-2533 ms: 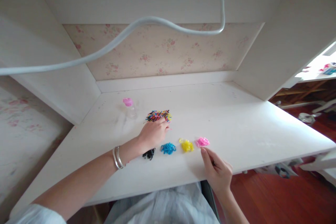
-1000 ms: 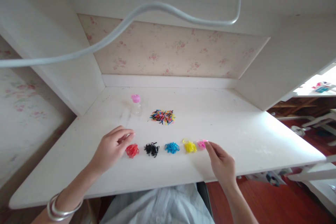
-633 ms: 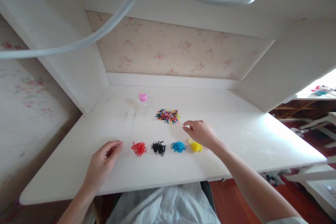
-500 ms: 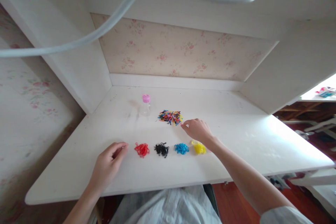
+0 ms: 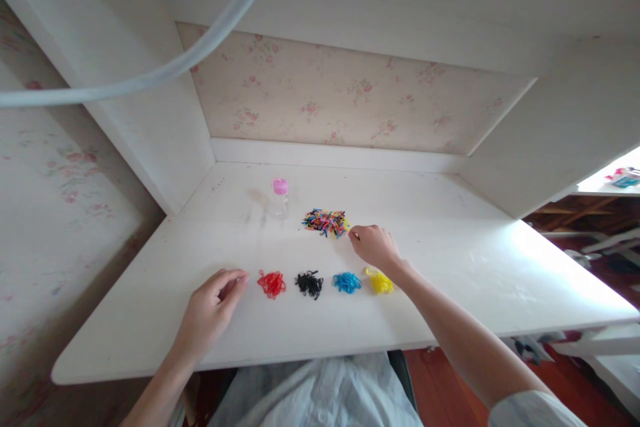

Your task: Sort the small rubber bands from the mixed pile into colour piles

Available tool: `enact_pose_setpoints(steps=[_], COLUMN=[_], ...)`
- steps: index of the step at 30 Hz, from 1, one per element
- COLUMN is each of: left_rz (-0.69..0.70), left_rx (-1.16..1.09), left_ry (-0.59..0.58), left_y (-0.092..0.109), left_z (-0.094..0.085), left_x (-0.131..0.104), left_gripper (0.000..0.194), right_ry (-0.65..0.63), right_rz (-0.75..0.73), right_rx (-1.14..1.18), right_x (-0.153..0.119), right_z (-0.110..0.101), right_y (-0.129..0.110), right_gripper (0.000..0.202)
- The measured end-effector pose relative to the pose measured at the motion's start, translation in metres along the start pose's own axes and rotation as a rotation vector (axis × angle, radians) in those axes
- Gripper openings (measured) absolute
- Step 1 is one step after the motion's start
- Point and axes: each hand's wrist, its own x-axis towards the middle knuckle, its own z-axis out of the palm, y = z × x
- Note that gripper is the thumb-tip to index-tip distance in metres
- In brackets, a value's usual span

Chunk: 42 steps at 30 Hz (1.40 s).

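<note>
Small rubber bands lie in separate heaps on the white desk. My right hand (image 5: 374,245) is at the right edge of a mixed-colour pile of rubber bands (image 5: 326,222), its fingertips pinched together; whatever is between them is too small to name. My left hand (image 5: 213,303) rests left of the red rubber bands (image 5: 272,284), thumb and fingers closed, their contents not visible. Rightward in a row lie black rubber bands (image 5: 309,285), blue rubber bands (image 5: 347,282) and yellow rubber bands (image 5: 381,281), the last beside my right wrist.
A clear bottle with a pink cap (image 5: 281,199) stands behind the heaps, left of the mixed pile. A white cable (image 5: 200,53) arcs across the upper view. Panels enclose the white desk (image 5: 475,280) at the back and sides.
My right fingers have drawn closer together beside the mixed pile. My left hand and the coloured heaps keep their places; the view has shifted slightly.
</note>
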Motion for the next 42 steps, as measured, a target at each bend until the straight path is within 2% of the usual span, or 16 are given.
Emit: enact_pose_setpoints(steps=[3,7,11,15,20,27,35,42], left_rz=[-0.005,-0.006,-0.008,-0.007,0.004,0.026,0.001,-0.031], left_rx=[0.017,0.034,0.046,0.050,0.077,0.115,0.106,0.096], left_ry=[-0.009,-0.015,-0.007,0.002,0.006,0.008,0.012,0.000], left_y=[0.000,0.000,0.001,0.005,0.010,0.010,0.012,0.011], left_z=[-0.001,-0.001,0.001,0.003,0.004,0.004,0.004,0.004], left_x=[0.000,0.001,0.001,0.001,0.000,0.001,0.001,0.002], left_gripper=[0.028,0.029,0.030,0.031,0.032,0.033,0.033,0.032], right_ry=[0.039,0.204,0.327,0.392,0.467,0.385,0.351,0.445], right_rz=[0.006,0.074,0.186,0.232,0.244,0.257,0.258,0.343], right_rx=[0.053,0.259,0.368,0.372,0.330,0.345,0.352,0.423], right_x=[-0.014,-0.051,-0.096,-0.125,-0.132,-0.128,-0.131,-0.134], right_z=[-0.009,-0.011,0.007,0.029,0.042,0.050,0.046,0.044], right_y=[0.021,0.060,0.093,0.110,0.115,0.115,0.116,0.112], right_gripper=[0.036,0.038,0.041,0.043,0.047,0.044,0.043,0.048])
